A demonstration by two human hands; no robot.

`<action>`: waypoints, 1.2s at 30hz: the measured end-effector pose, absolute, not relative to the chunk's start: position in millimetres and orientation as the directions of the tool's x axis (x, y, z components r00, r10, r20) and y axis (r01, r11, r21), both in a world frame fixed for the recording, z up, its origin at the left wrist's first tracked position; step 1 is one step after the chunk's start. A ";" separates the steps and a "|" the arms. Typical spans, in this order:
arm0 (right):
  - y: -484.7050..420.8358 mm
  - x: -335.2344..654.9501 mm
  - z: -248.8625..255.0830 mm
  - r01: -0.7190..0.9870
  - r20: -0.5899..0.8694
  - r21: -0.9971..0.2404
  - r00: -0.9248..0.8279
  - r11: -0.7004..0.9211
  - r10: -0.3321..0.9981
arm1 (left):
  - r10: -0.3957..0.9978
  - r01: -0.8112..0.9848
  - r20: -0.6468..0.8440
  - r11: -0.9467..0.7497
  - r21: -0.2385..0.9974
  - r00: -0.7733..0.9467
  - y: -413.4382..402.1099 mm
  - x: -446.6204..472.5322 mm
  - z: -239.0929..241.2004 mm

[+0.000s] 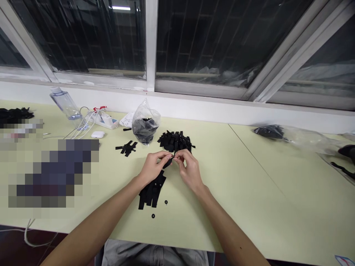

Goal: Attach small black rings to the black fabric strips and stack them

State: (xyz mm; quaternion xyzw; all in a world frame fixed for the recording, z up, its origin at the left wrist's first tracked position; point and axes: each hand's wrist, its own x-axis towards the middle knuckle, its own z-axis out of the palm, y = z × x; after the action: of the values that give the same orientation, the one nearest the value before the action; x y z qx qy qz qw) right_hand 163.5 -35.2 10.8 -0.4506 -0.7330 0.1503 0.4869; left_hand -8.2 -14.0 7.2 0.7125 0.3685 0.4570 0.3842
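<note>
My left hand (153, 167) and my right hand (188, 168) meet over the pale green table (249, 192), fingers pinched together on a small black strip (172, 158) between them. Just behind the hands lies a heap of black strips (175, 141). Under my left wrist sits a neat bundle of black strips (151, 191). Two small black round pieces (165, 202) (153, 215) lie on the table near that bundle.
A clear plastic bag of black pieces (145, 127) stands behind the heap, with a few loose strips (127, 147) to its left. Further left are a water bottle (64, 103), white cables with a power strip (102, 119) and an earbud case (97, 134). Another plastic bag (294, 136) lies at far right.
</note>
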 end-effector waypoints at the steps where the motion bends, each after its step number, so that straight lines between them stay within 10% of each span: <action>1: -35.4 163.5 11.0 0.509 0.573 -0.667 -0.117 0.544 0.811 | 0.869 0.178 0.371 -0.442 0.879 0.326 -13.1 -8.6 7.0; 36: -33.5 168.5 7.6 0.514 0.553 -0.639 -0.209 0.572 0.806 | 0.761 0.358 0.448 -0.628 0.691 0.470 -10.2 -15.2 6.1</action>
State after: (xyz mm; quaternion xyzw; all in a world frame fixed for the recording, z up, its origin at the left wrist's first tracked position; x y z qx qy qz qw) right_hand 168.5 -33.5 7.6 -0.4337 -0.7609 0.1605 0.4552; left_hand -15.2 -10.2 6.1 0.8162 0.3426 0.3846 0.2620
